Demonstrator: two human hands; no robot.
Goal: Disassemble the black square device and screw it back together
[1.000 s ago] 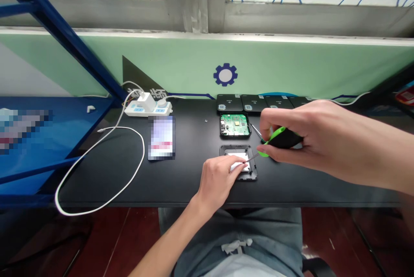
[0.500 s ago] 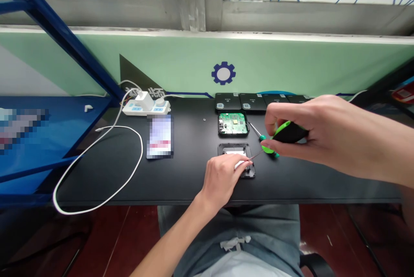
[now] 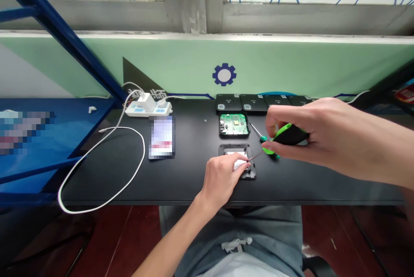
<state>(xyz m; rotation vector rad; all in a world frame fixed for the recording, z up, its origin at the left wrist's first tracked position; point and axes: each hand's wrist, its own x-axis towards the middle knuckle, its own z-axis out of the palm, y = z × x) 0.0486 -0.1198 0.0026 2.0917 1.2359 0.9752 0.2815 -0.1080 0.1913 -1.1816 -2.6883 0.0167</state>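
Note:
My right hand (image 3: pixel 305 132) is shut on a green-and-black screwdriver handle (image 3: pixel 286 135). A thin metal shaft (image 3: pixel 255 156) runs from beneath that hand to the edge of a black device casing (image 3: pixel 237 147), close to my left fingers. My left hand (image 3: pixel 221 178) presses on the casing and covers most of a white pad (image 3: pixel 241 164) inside it. A second thin shaft (image 3: pixel 255 129) points up left toward a green circuit board (image 3: pixel 234 124) in a black frame. I cannot tell whether it belongs to the held tool.
Several black device covers (image 3: pixel 229 102) line the back of the black table (image 3: pixel 194 188). A tiny screw (image 3: pixel 205 120) lies there. Left of them stand a white power strip (image 3: pixel 148 108), a looped white cable (image 3: pixel 142 156) and a blurred flat rectangular object (image 3: pixel 161 137).
My right hand and the screwdriver have shifted slightly right, and my left hand has eased slightly over the casing. The head view has moved a little.

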